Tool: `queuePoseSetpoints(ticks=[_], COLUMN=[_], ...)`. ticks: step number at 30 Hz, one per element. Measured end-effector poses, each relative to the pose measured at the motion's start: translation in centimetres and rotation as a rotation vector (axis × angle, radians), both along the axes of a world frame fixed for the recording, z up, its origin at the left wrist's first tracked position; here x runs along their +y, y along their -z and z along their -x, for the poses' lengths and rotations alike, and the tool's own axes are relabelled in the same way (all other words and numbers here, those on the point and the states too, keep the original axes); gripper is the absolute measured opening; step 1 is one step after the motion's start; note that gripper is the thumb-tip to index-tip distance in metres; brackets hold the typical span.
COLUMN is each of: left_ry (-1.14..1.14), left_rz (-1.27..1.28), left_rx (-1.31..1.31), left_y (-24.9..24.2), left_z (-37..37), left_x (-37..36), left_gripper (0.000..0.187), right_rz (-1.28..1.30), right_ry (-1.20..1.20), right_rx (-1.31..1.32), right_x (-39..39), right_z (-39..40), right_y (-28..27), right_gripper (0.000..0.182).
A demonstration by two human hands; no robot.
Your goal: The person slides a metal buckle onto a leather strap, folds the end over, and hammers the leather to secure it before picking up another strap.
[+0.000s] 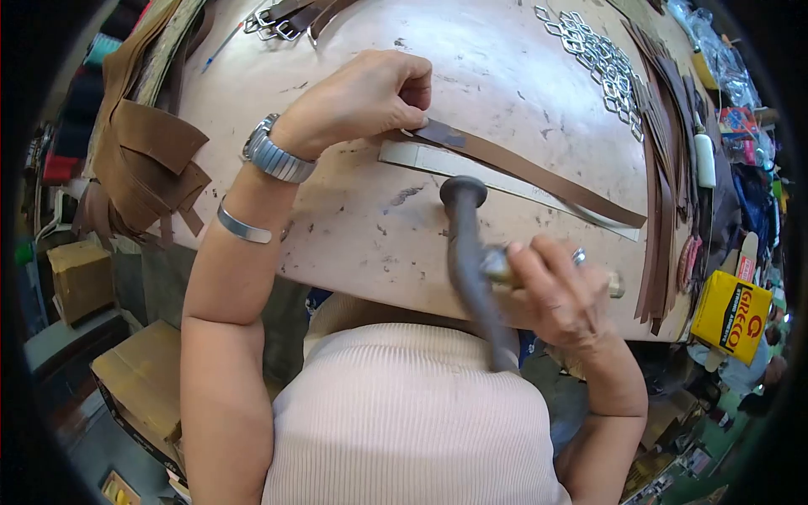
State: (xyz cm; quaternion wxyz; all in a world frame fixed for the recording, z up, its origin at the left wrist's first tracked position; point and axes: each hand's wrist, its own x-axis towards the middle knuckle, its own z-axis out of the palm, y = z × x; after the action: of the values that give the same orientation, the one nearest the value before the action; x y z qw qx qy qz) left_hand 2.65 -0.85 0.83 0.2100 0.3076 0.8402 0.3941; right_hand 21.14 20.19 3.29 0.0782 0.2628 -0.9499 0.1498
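Note:
A long brown strap [539,172] lies slantwise on the worktable [362,244], with a dark patch near its left end. My left hand [362,101] pinches that left end between thumb and fingers. Just below the strap and partly under it is a pale flat strip [471,175]. My right hand [560,290] is wrapped round the handle of a dark metal hammer [465,244], which is slightly blurred. The hammer's round face is raised over the table, below the pale strip.
Metal buckles [593,59] spread over the back right. Brown straps [661,194] hang along the right edge, beside a yellow box [730,318]. Brown leather pieces [139,160] are heaped at the left. A blue pen [220,48] and more buckles [273,25] are at the back left.

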Motion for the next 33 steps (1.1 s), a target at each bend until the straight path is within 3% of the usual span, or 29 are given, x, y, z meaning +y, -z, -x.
queuePoseSetpoints(ticks=[4, 8, 10, 12, 14, 19, 23, 25, 29, 33], left_ry=[0.027, 0.063, 0.066, 0.076, 0.086, 0.049, 0.045, 0.015, 0.03, 0.009], left_rz=[0.009, 0.0, -0.01, -0.021, -0.038, -0.048, -0.042, -0.039, 0.017, -0.026], left_rx=[0.06, 0.145, 0.132, 0.141, 0.172, 0.169, 0.187, 0.147, 0.218, 0.115], left_y=[0.0, 0.2, 0.1, 0.2, 0.6, 0.5, 0.5, 0.3, 0.2, 0.5], left_z=[0.1, 0.3, 0.4, 0.4, 0.5, 0.2, 0.3, 0.0, -0.1, 0.1], left_x=[0.0, 0.0, -0.1, -0.1, -0.1, -0.3, -0.1, 0.0, -0.1, 0.1], left_gripper=[0.011, 0.012, 0.011, 0.01, 0.01, 0.01, 0.01, 0.011, 0.015, 0.016], right_rz=[0.272, 0.378, 0.316, 0.08, 0.222, 0.077, 0.105, 0.096, 0.107, 0.134], right_ry=[0.263, 0.179, 0.173, 0.164, 0.162, 0.141, 0.169, 0.247, 0.251, 0.287], right_rx=[-0.117, 0.036, -0.005, -0.042, 0.048, 0.059, -0.014, -0.149, -0.071, -0.118], right_x=[0.2, -0.4, -1.0, -1.4, -1.0, -1.7, -1.4, -2.2, -2.2, -2.2], right_z=[2.4, 4.5, 5.0, 5.6, 6.6, 6.4, 7.3, 7.3, 6.6, 7.4], right_y=[-1.5, -1.8, -1.5, -0.9, -0.2, -0.8, -0.7, -2.6, -2.0, -1.9], right_gripper=[0.022, 0.025, 0.027, 0.028, 0.033, 0.041, 0.048, 0.033, 0.032, 0.032])
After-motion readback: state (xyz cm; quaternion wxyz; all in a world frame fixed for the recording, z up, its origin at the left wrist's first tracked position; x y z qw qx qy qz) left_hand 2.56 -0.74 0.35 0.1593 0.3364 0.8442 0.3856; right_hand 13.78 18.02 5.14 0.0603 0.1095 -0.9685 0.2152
